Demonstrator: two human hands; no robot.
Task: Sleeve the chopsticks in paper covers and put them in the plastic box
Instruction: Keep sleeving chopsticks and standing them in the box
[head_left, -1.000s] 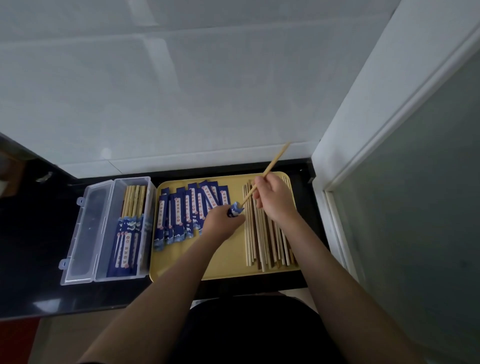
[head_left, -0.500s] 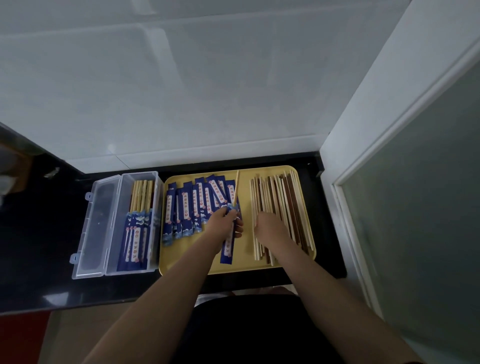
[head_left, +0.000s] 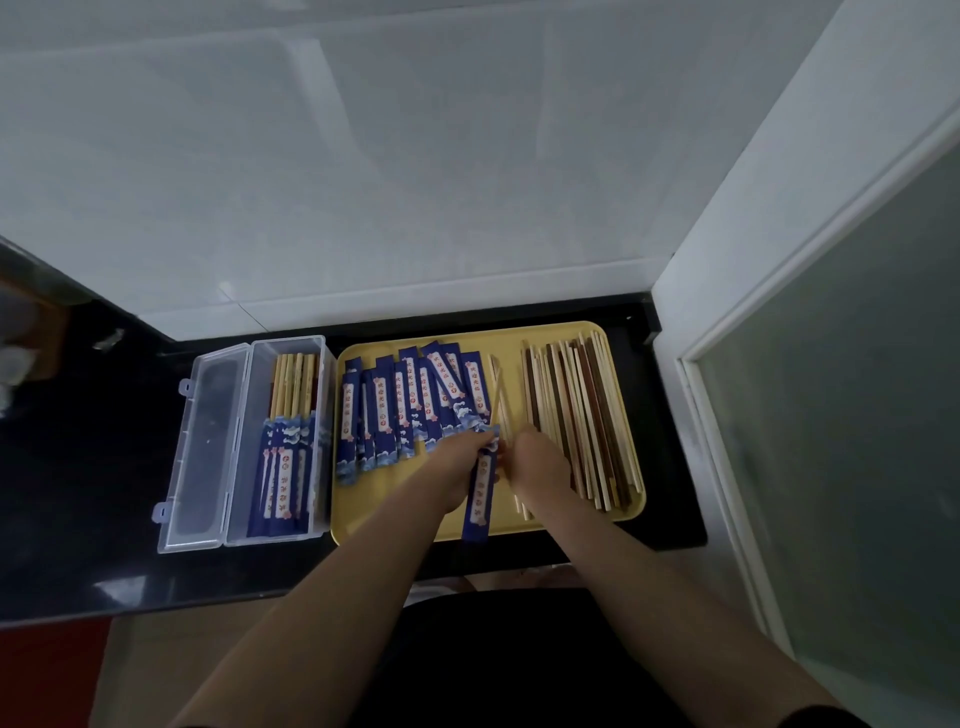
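Navy wave-print paper covers (head_left: 410, 405), yellow tray (head_left: 613, 332), clear plastic box (head_left: 244, 447), blk counter (head_left: 78, 493).

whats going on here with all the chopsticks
A person is sleeving chopsticks at a dark counter. The left hand grips a blue paper cover over the yellow tray, with a pale chopstick pair poking out of its far end. The right hand is close beside it, fingers curled at the cover's mouth. Empty covers fan across the tray's left side and bare chopsticks lie on its right. The open plastic box to the left already holds several sleeved pairs.
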